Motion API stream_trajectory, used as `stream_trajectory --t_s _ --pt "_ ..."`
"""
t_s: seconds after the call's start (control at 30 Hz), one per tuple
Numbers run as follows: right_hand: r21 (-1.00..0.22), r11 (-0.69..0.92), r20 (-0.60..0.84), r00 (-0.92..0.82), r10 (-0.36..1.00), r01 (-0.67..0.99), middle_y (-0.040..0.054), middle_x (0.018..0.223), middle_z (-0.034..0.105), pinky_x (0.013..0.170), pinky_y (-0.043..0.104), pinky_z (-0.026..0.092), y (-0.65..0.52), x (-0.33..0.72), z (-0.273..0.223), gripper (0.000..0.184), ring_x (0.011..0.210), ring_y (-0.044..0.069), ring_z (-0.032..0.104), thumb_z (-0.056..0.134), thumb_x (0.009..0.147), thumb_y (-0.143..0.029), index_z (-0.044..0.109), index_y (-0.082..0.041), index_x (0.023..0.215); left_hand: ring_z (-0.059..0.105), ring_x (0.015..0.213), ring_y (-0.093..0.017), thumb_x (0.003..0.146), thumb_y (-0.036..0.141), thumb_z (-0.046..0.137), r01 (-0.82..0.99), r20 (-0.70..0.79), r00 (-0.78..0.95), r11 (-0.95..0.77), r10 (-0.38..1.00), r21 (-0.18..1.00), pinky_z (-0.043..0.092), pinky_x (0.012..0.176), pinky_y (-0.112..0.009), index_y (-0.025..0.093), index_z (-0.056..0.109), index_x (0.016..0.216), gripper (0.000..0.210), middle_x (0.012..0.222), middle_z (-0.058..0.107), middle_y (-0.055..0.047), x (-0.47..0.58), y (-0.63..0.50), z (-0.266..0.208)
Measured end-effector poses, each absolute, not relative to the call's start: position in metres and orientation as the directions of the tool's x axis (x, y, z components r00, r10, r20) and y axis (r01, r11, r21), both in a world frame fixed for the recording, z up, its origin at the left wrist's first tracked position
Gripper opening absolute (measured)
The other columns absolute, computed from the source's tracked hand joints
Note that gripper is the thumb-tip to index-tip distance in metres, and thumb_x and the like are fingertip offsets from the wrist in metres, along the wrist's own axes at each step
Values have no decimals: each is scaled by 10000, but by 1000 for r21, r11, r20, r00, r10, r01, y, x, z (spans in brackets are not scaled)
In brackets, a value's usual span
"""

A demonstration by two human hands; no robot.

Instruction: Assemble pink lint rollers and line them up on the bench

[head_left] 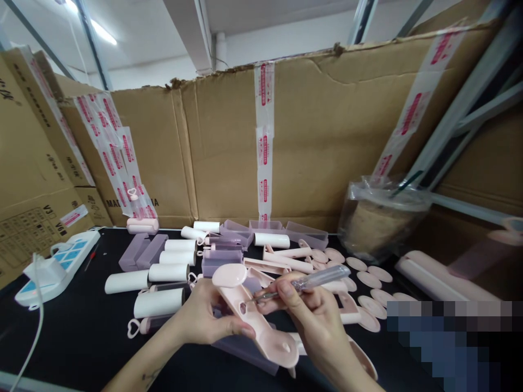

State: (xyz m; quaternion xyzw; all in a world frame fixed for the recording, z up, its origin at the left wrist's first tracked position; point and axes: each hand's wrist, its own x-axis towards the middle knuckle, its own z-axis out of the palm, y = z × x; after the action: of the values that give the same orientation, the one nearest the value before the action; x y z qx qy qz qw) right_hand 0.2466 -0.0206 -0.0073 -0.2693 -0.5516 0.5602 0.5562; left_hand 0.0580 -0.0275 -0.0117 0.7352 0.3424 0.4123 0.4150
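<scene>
The left hand (pixel 202 316) is closed around one side of a pale pink moulded part (pixel 258 322), held tilted between both hands, while the right hand (pixel 312 318) grips a clear-handled tool (pixel 321 277), its thin metal tip at the part's small opening (pixel 243 308). Judged risk: a skid on the smooth, curved wall could scratch the plastic or jab the left thumb (pixel 236 328) just below; a slackened left grip could drop the part onto the purple trough (pixel 243 351) beneath.
</scene>
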Motion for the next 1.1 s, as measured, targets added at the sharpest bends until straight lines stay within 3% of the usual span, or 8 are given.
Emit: stream_trajectory --t_s 0.33,0.57,0.7,0.8,0.87,1.0,1.1 --pt "-906 115 230 -247 941 -407 32 589 704 583 293 559 -17 243 -8 192 565 203 688 649 771 -367 620 -178 754 550 597 -138 590 457 744 140 252 375 -323 892 936 451 573 -224 109 658 663 366 654 617 -35 60 -24 -14" --pt "-887 51 204 -292 934 -458 32 611 699 593 279 549 -20 232 -9 166 592 186 681 637 785 -340 624 -177 756 605 690 -180 547 454 772 43 268 329 -298 906 954 475 643 -249 109 680 721 397 714 665 -40 63 -24 -12" --pt "-878 165 279 -199 940 -449 16 593 665 550 279 539 -17 243 -2 164 510 159 643 574 826 -352 645 -204 828 601 700 -179 595 453 741 132 305 239 -342 922 930 469 617 -240 103 661 725 382 785 674 -70 61 -25 -12" --pt "-802 530 562 -45 826 -274 33 807 681 745 349 529 -18 256 5 127 771 190 668 526 854 -274 653 -267 855 603 736 -191 647 466 701 173 299 165 -327 940 929 471 629 -245 103 650 774 387 783 673 -81 59 -26 -9" --pt "-672 740 737 -111 666 -19 58 1020 638 875 399 469 -21 259 6 116 993 233 601 561 819 -246 652 -273 885 606 761 -200 673 471 680 209 294 176 -328 939 921 475 657 -257 108 651 816 392 757 669 -76 59 -27 -6" --pt "-401 843 734 -424 530 359 105 1098 581 853 407 467 -27 248 1 254 1038 277 549 673 723 -281 617 -236 966 585 675 -162 695 489 651 382 332 193 -382 923 841 462 629 -248 132 648 815 376 750 658 -57 63 -31 2" --pt "-323 850 736 -455 502 415 102 1092 580 816 375 479 -23 243 -2 67 1030 251 548 585 799 -213 595 -223 865 531 554 -131 583 525 720 523 317 228 -390 921 757 425 522 -225 148 615 876 489 654 608 -6 61 -41 7"
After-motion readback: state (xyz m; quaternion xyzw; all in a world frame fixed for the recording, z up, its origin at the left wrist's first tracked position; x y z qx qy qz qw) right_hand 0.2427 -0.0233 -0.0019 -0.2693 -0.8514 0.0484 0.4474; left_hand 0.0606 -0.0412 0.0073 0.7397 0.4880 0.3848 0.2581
